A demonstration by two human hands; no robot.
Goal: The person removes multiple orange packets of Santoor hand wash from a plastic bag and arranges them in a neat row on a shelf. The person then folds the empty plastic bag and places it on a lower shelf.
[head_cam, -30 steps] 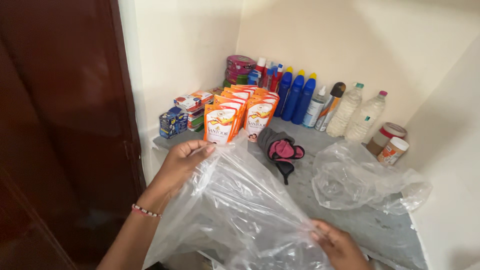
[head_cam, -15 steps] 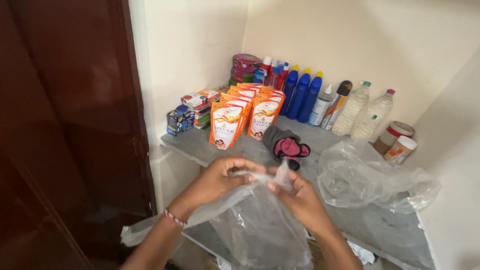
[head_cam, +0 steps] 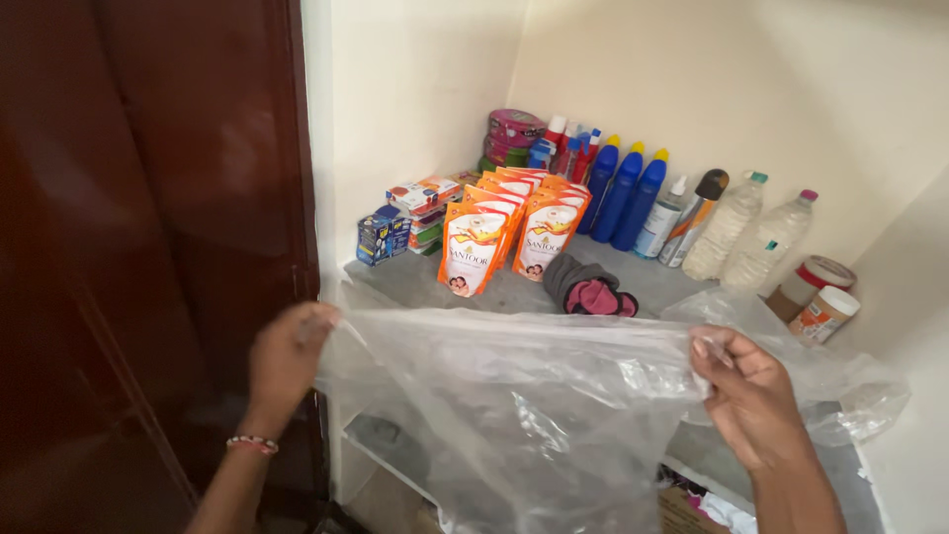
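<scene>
While I hold it stretched between both hands, the clear plastic sheet (head_cam: 514, 396) runs with its long axis left to right, its top edge taut from one grip to the other and the rest hanging down below my wrists. My left hand (head_cam: 287, 356) has its fingers closed over the sheet's left corner; my right hand (head_cam: 746, 396) pinches the right end between thumb and fingers. Neither hand is nearer the sheet than the other: both have it, one at each end.

Just past my right hand, more crumpled clear plastic (head_cam: 840, 386) lies on the grey shelf (head_cam: 415, 282), touching or overlapping the sheet; I cannot tell whether it is a separate piece.

Beyond the top edge, between my hands, sits a dark and pink folded cloth (head_cam: 591, 292). Further on stand orange pouches (head_cam: 509, 232) in a row. Off toward my left hand's side, small boxes (head_cam: 395, 227) are stacked by the wall. At the back, blue bottles (head_cam: 623, 193), two clear bottles (head_cam: 746, 232) and, beyond my right hand, two small jars (head_cam: 816, 297). A dark wooden door (head_cam: 148, 247) stands left of my left hand. The sheet screens the lower shelf.
</scene>
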